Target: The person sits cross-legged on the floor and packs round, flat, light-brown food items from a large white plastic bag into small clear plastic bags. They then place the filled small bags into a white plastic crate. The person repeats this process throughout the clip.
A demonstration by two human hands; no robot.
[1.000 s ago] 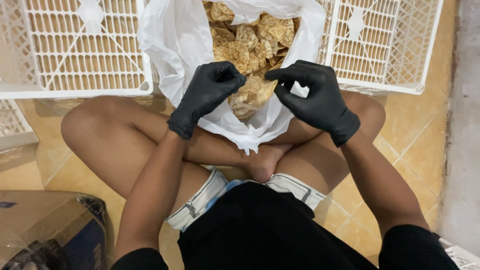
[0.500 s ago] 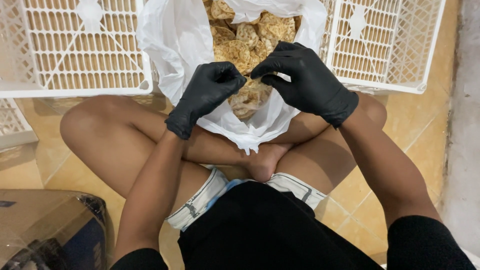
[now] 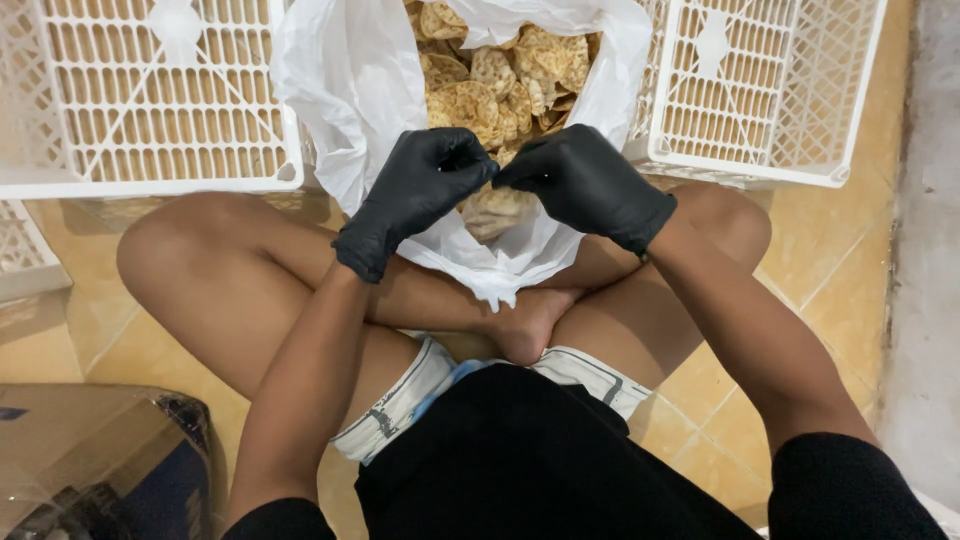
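On the yellow tiled floor (image 3: 830, 300) you sit cross-legged; your left hand (image 3: 415, 195) and right hand (image 3: 590, 185) pinch shut on a small clear bag of crackers (image 3: 495, 208), over the big white bag (image 3: 340, 90) between two white crates (image 3: 150, 100), so spills drop back in

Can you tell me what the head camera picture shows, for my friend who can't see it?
Two black-gloved hands, left hand and right hand, meet fingertip to fingertip over an open white plastic bag full of golden crackers. The person sits cross-legged on a tiled floor, with white plastic crates on both sides.
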